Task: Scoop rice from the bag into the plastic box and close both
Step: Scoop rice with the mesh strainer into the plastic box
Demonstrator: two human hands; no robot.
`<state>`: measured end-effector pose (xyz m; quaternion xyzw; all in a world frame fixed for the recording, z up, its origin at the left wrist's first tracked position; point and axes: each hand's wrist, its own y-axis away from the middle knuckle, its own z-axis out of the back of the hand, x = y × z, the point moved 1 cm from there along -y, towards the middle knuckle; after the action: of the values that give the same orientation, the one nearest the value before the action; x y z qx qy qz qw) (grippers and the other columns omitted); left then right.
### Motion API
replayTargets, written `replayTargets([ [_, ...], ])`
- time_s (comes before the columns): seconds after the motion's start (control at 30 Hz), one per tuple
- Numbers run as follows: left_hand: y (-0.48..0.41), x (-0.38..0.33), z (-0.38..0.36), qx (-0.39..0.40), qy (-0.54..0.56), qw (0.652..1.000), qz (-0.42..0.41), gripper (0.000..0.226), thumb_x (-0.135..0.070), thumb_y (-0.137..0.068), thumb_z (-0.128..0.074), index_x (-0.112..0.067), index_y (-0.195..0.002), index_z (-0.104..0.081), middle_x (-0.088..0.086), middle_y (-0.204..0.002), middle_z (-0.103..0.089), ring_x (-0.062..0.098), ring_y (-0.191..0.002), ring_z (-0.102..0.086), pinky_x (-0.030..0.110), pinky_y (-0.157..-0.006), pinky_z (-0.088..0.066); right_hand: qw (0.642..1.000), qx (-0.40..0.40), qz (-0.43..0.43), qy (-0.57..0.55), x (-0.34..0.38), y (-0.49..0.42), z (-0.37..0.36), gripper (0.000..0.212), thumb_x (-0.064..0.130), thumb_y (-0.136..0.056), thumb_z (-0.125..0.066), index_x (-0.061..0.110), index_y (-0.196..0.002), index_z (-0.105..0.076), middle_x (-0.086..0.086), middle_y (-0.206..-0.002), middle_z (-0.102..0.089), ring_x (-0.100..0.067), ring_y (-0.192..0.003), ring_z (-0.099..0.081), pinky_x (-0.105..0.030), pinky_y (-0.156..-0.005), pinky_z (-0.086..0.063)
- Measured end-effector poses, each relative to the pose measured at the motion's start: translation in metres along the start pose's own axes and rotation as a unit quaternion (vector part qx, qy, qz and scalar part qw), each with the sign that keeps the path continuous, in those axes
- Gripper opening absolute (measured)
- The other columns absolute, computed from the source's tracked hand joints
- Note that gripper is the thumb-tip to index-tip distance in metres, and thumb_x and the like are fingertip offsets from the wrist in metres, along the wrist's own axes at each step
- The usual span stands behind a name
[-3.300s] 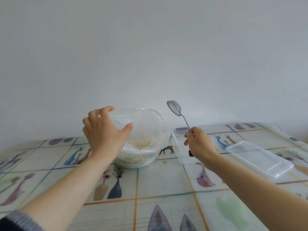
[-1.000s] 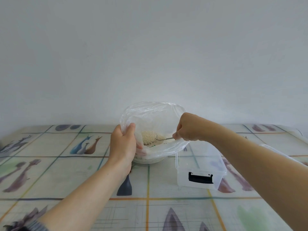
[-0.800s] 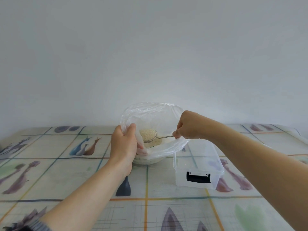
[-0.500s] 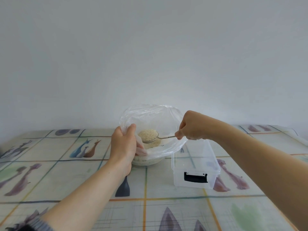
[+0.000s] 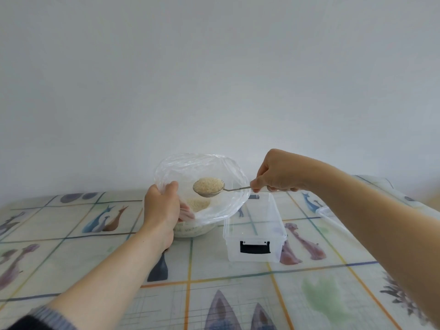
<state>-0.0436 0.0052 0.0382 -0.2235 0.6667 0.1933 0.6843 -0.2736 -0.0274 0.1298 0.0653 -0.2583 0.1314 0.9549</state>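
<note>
A person's right hand (image 5: 277, 171), its grip clamped on the thin handle of a small metal strainer scoop (image 5: 208, 187), holds a heaped load of rice (image 5: 207, 184) level above the open mouth of a clear plastic bag (image 5: 214, 170). The left hand (image 5: 162, 206) has its grip pinched on the bag's near rim, more rice visible at the bottom. Just right of the bag, the clear plastic box (image 5: 254, 231) with a black latch sits open on the animal-print surface (image 5: 238, 294), its lid (image 5: 331, 216) lying apart behind the right forearm.
</note>
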Motion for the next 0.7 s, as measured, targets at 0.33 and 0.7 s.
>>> replayTargets([
  [0.33, 0.002, -0.003, -0.015, -0.010, -0.022, 1.000, -0.017, 0.032, -0.019, -0.097, -0.041, 0.009, -0.105, -0.055, 0.005, -0.034, -0.057, 0.019, -0.027, -0.057, 0.014, -0.024, -0.032, 0.999, -0.030, -0.028, 0.029, -0.038, 0.038, 0.030, 0.019, 0.024, -0.083, -0.071, 0.009, -0.074, -0.077, 0.000, -0.048, -0.051, -0.016, -0.036, -0.034, -0.017, -0.038, -0.028],
  [0.7, 0.005, -0.001, -0.019, -0.032, -0.046, 0.998, -0.028, 0.040, -0.022, -0.097, -0.040, 0.011, -0.117, -0.052, 0.010, -0.041, -0.060, 0.021, -0.029, -0.059, 0.018, -0.029, -0.040, 0.994, -0.036, -0.074, 0.074, -0.079, 0.057, 0.022, 0.020, 0.022, -0.083, -0.071, 0.003, -0.081, -0.076, -0.003, -0.052, -0.051, -0.017, -0.038, -0.037, -0.019, -0.042, -0.031],
])
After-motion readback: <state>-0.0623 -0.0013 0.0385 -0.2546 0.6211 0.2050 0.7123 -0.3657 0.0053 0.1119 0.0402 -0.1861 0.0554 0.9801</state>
